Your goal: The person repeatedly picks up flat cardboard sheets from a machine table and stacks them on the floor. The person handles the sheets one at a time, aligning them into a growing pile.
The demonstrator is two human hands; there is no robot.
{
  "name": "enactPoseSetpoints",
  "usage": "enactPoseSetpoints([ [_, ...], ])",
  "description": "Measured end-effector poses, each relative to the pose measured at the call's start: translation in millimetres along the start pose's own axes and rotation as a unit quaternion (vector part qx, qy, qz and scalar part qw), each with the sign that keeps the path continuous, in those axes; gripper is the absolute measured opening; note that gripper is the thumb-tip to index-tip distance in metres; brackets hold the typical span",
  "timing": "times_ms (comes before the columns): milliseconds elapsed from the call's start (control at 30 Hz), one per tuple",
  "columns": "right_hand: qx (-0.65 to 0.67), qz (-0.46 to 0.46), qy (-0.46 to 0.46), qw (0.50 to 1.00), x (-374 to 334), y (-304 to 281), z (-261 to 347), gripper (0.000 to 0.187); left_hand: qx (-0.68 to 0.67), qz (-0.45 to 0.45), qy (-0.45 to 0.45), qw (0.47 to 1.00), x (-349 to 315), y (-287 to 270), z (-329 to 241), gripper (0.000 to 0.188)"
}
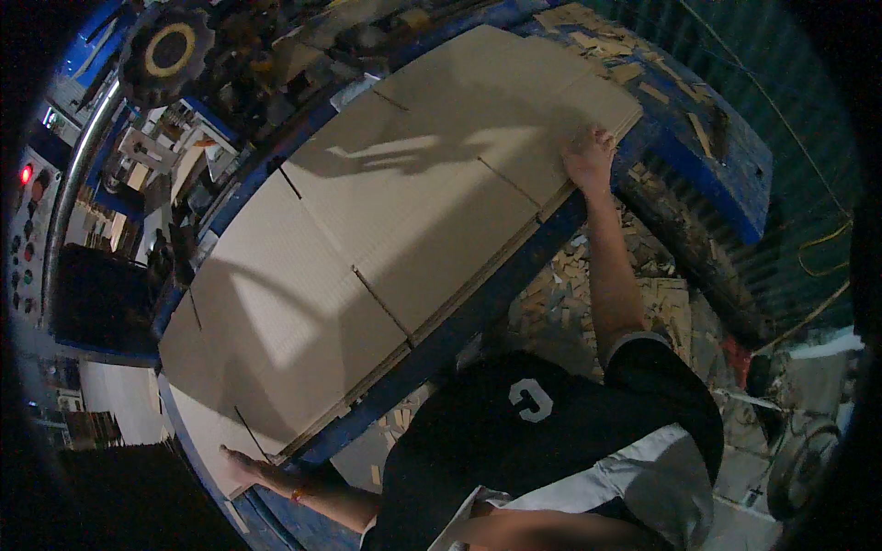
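A stack of long brown cardboard sheets [367,197] lies slantwise across a blue machine table [551,230]. Dark narrow slots cut into the top sheet from its long edges, and faint crease lines run along it. My left hand [243,468] is at the near left corner, its thumb on top and its other fingers mostly hidden at the edge. At the far right end my right hand [589,158] closes over the stack's edge with bent fingers. The shadow of an arm and hand falls across the top sheet.
Cardboard offcuts [611,55] litter the table's far right end, and more scraps [570,280] cover the floor below. Machinery with a dark toothed wheel [170,50] stands along the far left side. A control panel [28,220] with a red light is at the left. Green corrugated wall [781,119] rises at right.
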State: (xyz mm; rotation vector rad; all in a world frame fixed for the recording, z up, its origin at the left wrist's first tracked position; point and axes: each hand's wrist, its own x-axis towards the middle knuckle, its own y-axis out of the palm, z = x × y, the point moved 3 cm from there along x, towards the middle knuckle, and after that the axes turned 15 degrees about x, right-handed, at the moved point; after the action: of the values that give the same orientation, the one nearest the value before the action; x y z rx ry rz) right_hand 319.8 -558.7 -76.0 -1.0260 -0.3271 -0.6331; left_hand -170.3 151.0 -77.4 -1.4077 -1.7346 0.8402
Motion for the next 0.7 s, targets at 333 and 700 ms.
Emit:
enactPoseSetpoints([
  [333, 0.512, -0.118, 0.081, 0.847, 14, -12, 6, 0.041, -0.347, -0.135, 0.138, 0.918, -38, -124, -85, 0.062],
  [700, 0.749, -0.009, 0.113, 0.653, 41, -90, 52, 0.043, -0.079, 0.046, 0.413, 0.906, 36, -69, -37, 0.034],
])
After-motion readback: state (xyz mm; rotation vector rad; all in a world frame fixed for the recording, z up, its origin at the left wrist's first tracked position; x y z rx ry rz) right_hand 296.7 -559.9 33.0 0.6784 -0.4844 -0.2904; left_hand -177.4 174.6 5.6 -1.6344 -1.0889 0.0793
